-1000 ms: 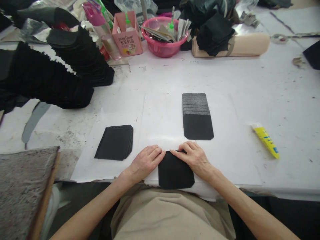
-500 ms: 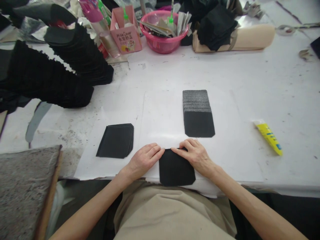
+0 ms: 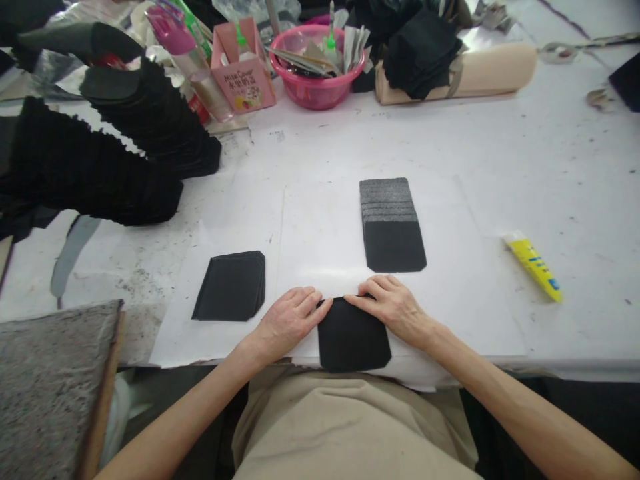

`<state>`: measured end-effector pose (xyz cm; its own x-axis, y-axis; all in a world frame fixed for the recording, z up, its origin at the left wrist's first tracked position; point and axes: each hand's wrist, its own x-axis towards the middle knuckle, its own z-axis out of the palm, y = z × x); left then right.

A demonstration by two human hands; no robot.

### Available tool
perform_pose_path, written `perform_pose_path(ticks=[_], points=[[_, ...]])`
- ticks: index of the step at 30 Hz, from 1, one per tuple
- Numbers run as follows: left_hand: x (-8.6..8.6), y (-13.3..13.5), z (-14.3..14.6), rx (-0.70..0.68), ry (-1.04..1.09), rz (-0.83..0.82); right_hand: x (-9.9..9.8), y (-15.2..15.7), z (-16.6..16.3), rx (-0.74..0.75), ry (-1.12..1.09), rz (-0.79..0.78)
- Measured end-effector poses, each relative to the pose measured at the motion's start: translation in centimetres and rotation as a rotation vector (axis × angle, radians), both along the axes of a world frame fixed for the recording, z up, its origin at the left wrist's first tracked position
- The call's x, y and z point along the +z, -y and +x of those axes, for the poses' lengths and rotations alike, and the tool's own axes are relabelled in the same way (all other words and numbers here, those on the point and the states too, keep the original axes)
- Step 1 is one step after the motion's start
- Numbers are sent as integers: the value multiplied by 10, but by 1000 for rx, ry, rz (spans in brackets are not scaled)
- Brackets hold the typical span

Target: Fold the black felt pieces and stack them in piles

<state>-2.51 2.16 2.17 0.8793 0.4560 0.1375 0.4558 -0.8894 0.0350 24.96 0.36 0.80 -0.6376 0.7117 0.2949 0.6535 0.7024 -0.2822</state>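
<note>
A black leather-like piece (image 3: pixel 354 337) with clipped corners lies flat at the table's front edge, in front of my body. My left hand (image 3: pixel 293 315) pinches its top edge near the left corner, thumb on the near side. On the same edge, further right, my right hand (image 3: pixel 387 303) pinches with thumb and curled fingers. Both thumb tips point toward each other along the fold. To the left sits a small stack of similar black pieces (image 3: pixel 230 287). Beyond my right hand lies a fanned row of pieces (image 3: pixel 394 243), their grey strips showing at the far end.
A yellow glue tube (image 3: pixel 535 267) lies at the right. Tall stacks of black pieces (image 3: pixel 95 167) lean at the left. Along the back stand a pink basin (image 3: pixel 320 90), a pink box (image 3: pixel 245 83) and a beige roll (image 3: pixel 493 73). A grey felt-like board (image 3: pixel 50 380) is at lower left.
The view has shifted slightly. My left thumb has slid a little to the right along the top edge; both hands stay on the same black piece.
</note>
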Motion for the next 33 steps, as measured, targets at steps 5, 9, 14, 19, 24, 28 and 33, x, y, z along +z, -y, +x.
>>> perform_pose_path(ticks=[5,9,14,19,24,28,33], points=[[-3,1,-4,-19,64,1,0,-4,6,35,7,-17],[-6,1,-9,-40,105,-9,1,-6,13,57,12,-26],[-5,1,-10,-47,137,-6,0,-7,19,69,14,-30],[-2,2,-13,-50,120,-48,1,-7,17,58,-1,-38],[3,7,-8,50,158,-26,1,-5,15,43,-20,-16],[2,12,16,118,192,-5,2,-4,14,43,-17,-8],[-7,11,35,60,75,-4,5,-8,18,68,10,-24]])
